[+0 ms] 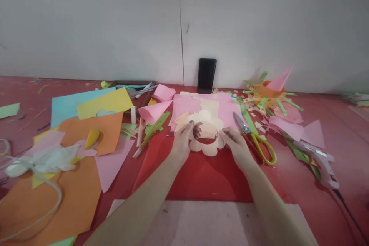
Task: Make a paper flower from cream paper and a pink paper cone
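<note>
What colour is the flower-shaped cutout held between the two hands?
The flower-shaped cutout is pale cream; it shows best in the head view.

Red work surf. (356, 127). Far L: lt.-grn. sheet (10, 110). L: lt.-blue sheet (72, 103), lg. orange sheet (72, 196). Rear ctr.: dark tray (115, 83) w/ pens (144, 90), blk. smartphone (206, 76) propped vs. wall (245, 38). Front ctr.: red sheet (213, 184), scissors (246, 130) near its R edge. R: paper scraps (259, 125), orange/grn. paper craft (268, 92), glue gun (323, 163) w/ blk. cord (347, 204).
</note>
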Action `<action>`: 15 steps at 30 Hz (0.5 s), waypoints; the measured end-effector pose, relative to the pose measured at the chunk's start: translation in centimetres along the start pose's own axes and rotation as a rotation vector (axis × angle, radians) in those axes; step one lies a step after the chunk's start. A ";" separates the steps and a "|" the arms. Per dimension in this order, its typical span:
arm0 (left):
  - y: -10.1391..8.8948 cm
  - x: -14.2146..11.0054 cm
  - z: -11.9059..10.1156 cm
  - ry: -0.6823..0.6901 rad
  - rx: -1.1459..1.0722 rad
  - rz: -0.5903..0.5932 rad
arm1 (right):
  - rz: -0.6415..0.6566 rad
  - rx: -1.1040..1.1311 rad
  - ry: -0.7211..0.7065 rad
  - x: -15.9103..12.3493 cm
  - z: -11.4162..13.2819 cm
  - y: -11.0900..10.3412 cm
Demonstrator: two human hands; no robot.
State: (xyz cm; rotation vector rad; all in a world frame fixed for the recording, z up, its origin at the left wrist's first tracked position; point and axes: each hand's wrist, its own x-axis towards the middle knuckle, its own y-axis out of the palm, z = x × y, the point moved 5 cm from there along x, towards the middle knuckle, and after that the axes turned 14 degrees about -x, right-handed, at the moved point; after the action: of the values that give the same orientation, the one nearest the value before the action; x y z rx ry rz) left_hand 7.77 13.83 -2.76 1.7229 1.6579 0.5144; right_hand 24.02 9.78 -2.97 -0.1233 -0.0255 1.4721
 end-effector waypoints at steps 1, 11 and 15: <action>0.0 0.0 0.0 -0.004 -0.004 -0.007 | 0.029 0.036 0.019 -0.1 0.0 0.1; -0.3 0.4 0.3 -0.050 -0.064 0.000 | 0.336 0.211 0.117 -1.4 0.5 1.7; -0.2 0.4 0.3 -0.062 -0.079 0.012 | 0.337 0.191 0.112 -1.3 0.4 1.5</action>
State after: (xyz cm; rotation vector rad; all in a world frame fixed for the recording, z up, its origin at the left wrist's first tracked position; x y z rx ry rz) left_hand 7.90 14.16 -3.22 1.6756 1.5640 0.5201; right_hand 22.31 8.62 -2.61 -0.0559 0.2369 1.7924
